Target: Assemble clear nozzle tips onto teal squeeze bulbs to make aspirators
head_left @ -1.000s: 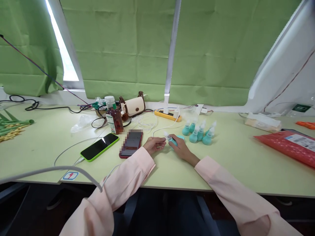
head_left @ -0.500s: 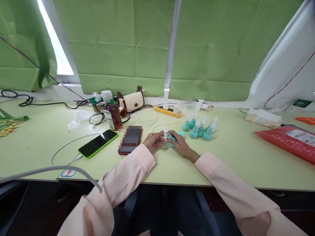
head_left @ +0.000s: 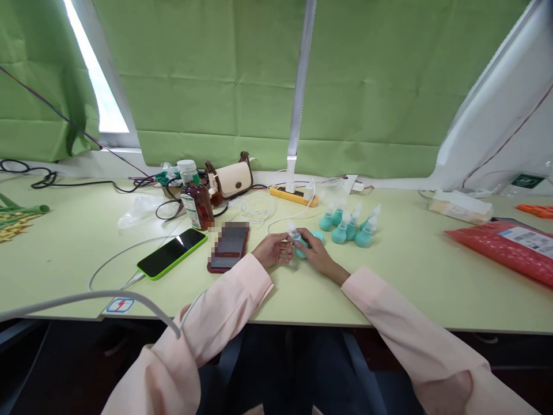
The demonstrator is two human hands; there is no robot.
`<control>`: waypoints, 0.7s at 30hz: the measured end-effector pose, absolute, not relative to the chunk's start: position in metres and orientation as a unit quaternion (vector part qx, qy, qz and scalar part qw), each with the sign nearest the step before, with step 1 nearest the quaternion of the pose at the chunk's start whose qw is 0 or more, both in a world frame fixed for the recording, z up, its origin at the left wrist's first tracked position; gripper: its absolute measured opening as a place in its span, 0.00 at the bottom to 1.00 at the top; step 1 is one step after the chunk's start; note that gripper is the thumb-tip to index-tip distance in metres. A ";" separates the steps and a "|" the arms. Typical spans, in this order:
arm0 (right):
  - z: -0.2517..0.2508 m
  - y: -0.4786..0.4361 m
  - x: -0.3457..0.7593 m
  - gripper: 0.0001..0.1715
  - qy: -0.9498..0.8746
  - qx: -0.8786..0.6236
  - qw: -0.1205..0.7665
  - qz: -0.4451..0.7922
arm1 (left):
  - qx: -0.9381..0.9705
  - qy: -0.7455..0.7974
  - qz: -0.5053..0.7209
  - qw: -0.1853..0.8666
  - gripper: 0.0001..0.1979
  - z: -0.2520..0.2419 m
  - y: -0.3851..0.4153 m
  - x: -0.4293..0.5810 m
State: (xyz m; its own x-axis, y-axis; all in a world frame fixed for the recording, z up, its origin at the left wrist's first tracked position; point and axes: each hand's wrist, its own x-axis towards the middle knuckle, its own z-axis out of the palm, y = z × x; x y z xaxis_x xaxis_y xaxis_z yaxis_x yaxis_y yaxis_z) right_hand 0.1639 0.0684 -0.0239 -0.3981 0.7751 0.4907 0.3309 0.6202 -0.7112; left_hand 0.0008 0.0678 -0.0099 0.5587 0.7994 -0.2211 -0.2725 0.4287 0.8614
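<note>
Head view: teal bulb [head_left: 299,252], whitish tapered nozzle [head_left: 292,227]. Right grip [head_left: 318,253] curled round bulb; left grip [head_left: 272,251] part-closed, hold unclear.

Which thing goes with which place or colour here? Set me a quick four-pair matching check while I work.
Things:
1. held bulb
2. green-cased phone
3. package
4. handbag

Places or colours:
A. red, at the table's right end
B. in the right hand
C. cream with brown trim
D. left of the red-edged phone

Pairs: 1-B, 2-D, 3-A, 4-C
</note>
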 end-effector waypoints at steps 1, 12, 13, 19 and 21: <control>-0.024 0.069 0.164 0.14 -0.793 -0.348 0.425 0.264 | 0.409 0.319 0.343 0.783 0.13 -0.010 0.068 0.001; -0.023 0.068 0.164 0.13 -0.790 -0.339 0.430 0.274 | 0.415 0.316 0.337 0.784 0.13 -0.008 0.065 0.002; -0.023 0.068 0.164 0.13 -0.791 -0.338 0.430 0.275 | 0.416 0.316 0.336 0.784 0.13 -0.008 0.065 0.001; -0.022 0.068 0.164 0.13 -0.792 -0.332 0.427 0.282 | 0.436 0.328 0.328 0.771 0.13 -0.008 0.065 0.000; -0.021 0.067 0.164 0.13 -0.789 -0.333 0.430 0.285 | 0.444 0.335 0.335 0.761 0.12 -0.009 0.065 0.002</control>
State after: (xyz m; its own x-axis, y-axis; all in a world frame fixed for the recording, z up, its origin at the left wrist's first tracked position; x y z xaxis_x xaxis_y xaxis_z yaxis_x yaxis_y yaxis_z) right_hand 0.1640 0.0674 -0.0214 -0.4091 0.7709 0.4883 0.2811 0.6156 -0.7363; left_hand 0.0019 0.0650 -0.0087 0.5521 0.8065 -0.2115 -0.2117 0.3809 0.9001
